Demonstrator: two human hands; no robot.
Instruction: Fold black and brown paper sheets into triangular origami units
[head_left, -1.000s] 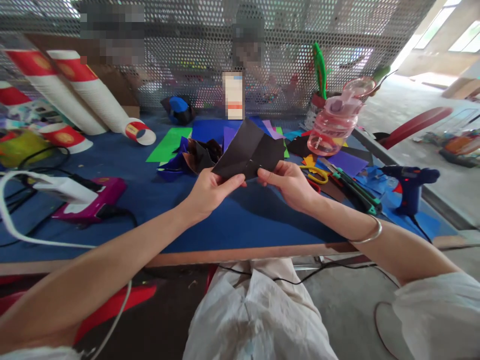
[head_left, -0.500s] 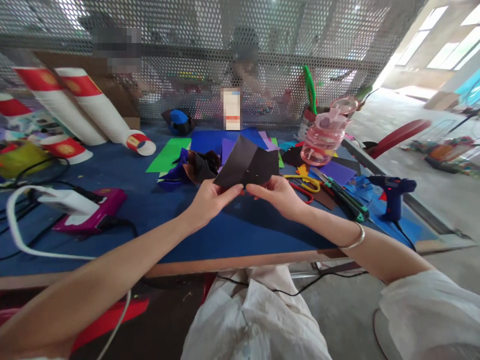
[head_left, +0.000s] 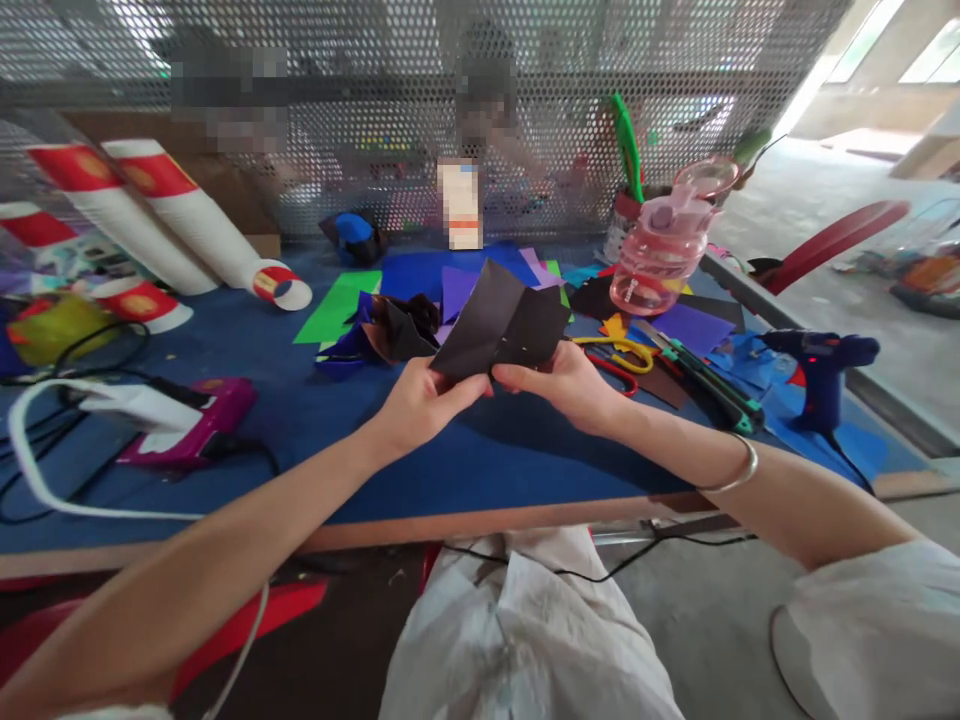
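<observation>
While both hands are pinching the folded black paper (head_left: 504, 325) above the blue table (head_left: 420, 460), the left hand (head_left: 420, 400) and right hand (head_left: 570, 385) are best lining edges up before creasing firmly.

Glue guns: two (head_left: 817, 370) (head_left: 184, 425). Cup stacks: three (head_left: 191, 225). Bottle: one (head_left: 660, 250).

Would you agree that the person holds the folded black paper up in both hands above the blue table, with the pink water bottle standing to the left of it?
Not quite: the head view shows the pink water bottle to the right of the folded black paper, not the left. Both the left hand and right hand do hold it above the blue table.
</observation>
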